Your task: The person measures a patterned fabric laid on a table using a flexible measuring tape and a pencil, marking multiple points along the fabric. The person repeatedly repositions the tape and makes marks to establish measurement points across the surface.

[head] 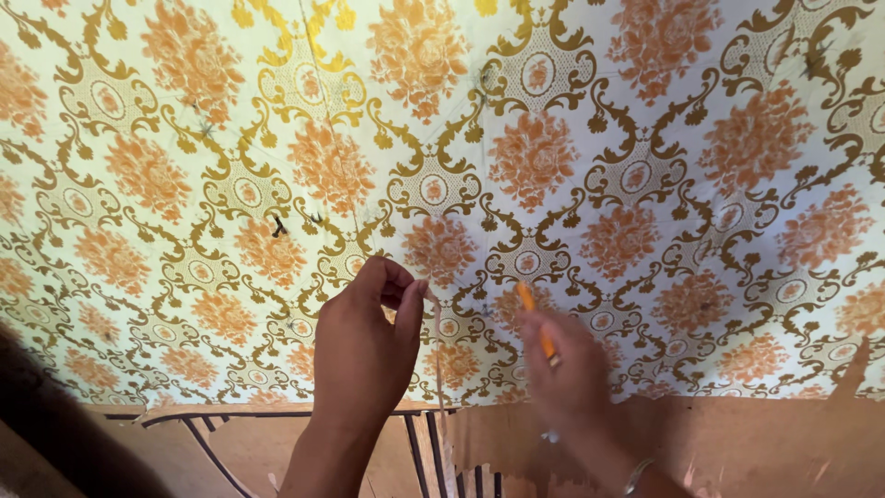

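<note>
Looking down from the head view at a patterned sheet (553, 138), cream with orange flowers and gold scrollwork, spreading over a brown wooden board (737, 443) with dark curved lines drawn on it. Left hand (364, 346) curling narrow, thumb and forefinger pinching at a thin pale strip (435, 341) hanging down near the sheet's lower edge. Right hand (572, 378) blurring just beside it, gripping an orange pencil (535, 323) with its tip pointing up over the sheet, a bangle (636, 475) showing on the wrist.
</note>
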